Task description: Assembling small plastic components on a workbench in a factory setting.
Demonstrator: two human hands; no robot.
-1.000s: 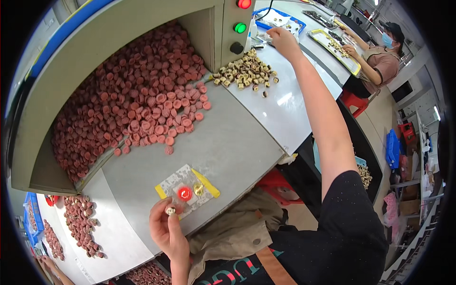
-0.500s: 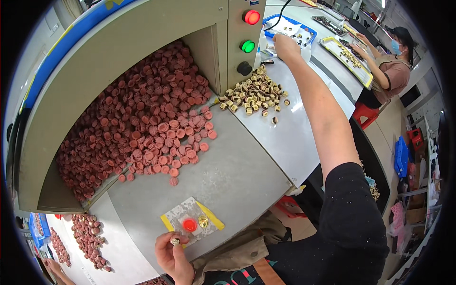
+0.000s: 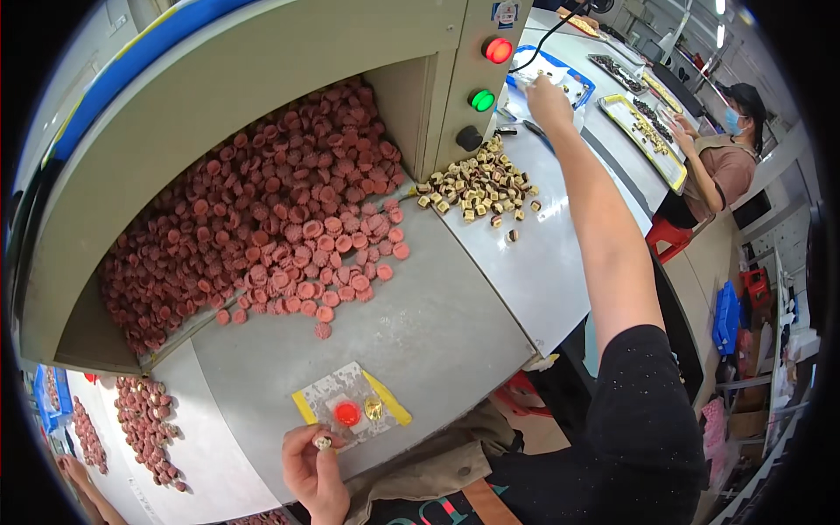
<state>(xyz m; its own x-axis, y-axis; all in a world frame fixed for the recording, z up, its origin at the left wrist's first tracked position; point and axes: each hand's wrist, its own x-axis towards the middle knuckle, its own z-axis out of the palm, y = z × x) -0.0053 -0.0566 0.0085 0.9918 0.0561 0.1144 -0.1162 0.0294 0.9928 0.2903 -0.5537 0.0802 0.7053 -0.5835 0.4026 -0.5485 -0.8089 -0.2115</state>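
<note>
My left hand [image 3: 315,472] pinches a small round cream-and-dark piece [image 3: 324,443] between thumb and fingers. It is just off the near edge of a square mat [image 3: 325,394] with yellow tape along two sides. On that mat sit a bright red round dish [image 3: 347,414] and a small gold piece [image 3: 374,409]. My right hand [image 3: 550,107] reaches far out to a blue tray [image 3: 588,80] lined with white paper. Its fingers are closed and point into the tray; what they hold, if anything, is too small to make out.
A machine's opening holds a heap of pink ridged cups [image 3: 262,210], spilling onto the grey worktop [image 3: 420,297]. Cream-and-brown pieces [image 3: 481,185] lie piled beside the machine. Clusters of filled pink pieces [image 3: 147,429] lie at left. A masked co-worker [image 3: 722,166] handles a yellow-rimmed tray [image 3: 643,140].
My right hand has moved farther over the blue tray. My left hand keeps its pinch on the small piece. The whole view has shifted slightly.
</note>
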